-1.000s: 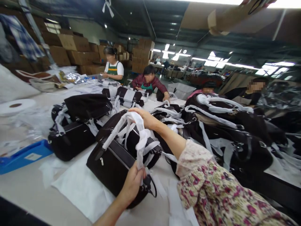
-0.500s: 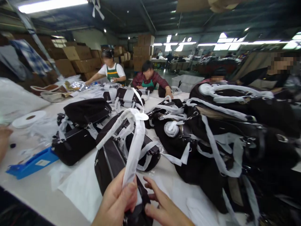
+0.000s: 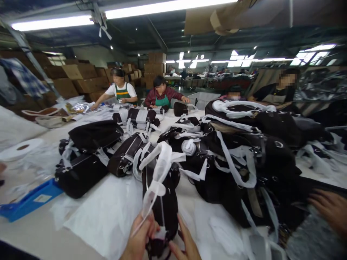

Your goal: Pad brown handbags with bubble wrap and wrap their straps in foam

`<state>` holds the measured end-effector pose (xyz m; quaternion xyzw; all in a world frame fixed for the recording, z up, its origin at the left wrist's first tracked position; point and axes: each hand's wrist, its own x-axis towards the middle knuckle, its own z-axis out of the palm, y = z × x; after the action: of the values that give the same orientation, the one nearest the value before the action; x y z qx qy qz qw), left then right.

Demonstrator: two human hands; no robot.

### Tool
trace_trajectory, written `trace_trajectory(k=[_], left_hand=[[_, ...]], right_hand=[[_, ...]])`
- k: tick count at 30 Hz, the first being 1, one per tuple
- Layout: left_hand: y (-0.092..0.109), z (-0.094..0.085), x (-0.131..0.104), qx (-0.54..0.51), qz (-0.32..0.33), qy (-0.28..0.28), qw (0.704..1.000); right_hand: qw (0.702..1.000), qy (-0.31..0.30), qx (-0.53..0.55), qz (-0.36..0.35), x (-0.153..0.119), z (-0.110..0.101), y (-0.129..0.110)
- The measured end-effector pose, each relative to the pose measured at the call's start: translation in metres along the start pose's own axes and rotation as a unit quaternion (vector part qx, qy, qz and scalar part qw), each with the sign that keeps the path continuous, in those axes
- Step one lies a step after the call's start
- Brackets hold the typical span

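In front of me a black bag (image 3: 171, 202) lies lengthwise on the table. My left hand (image 3: 142, 233) is closed around the lower end of its strap (image 3: 162, 162), which is wrapped in white material and loops up over the bag. A thin white strip (image 3: 148, 213) runs down from the wrapping past my fingers. My right hand (image 3: 187, 241) is beside the bag's near end, thumb and fingers apart, close to its side. Whether the fingertips touch the fabric is unclear.
Black bags with white-wrapped straps form a pile (image 3: 230, 169) at right; more bags (image 3: 86, 159) lie left. A blue tray (image 3: 35, 198) and white tape roll (image 3: 20, 148) are farther left. Another person's hand (image 3: 329, 209) is at the right edge. Several people sit across the table.
My left hand has lowered the wrapped strap toward the bag, and the loop now sits lower. My right hand has moved down along the bag's near end. The view has shifted right.
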<state>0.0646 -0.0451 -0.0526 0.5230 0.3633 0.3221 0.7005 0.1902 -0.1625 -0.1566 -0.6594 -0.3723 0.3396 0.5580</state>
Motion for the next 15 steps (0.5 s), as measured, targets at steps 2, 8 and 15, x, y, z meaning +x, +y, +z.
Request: trace_trajectory(k=[2, 8, 15], left_hand=[[-0.004, -0.020, -0.001, -0.015, -0.003, 0.033, 0.999], [0.003, -0.058, -0.012, 0.071, 0.036, -0.003, 0.997], [-0.013, -0.072, -0.043, 0.138, 0.009, 0.081, 0.987]], right_hand=[[0.998, 0.028, 0.013, 0.051, -0.013, 0.013, 0.003], [0.992, 0.004, -0.035, 0.118, -0.025, 0.024, -0.018], [0.991, -0.060, -0.107, 0.054, -0.036, 0.046, -0.031]])
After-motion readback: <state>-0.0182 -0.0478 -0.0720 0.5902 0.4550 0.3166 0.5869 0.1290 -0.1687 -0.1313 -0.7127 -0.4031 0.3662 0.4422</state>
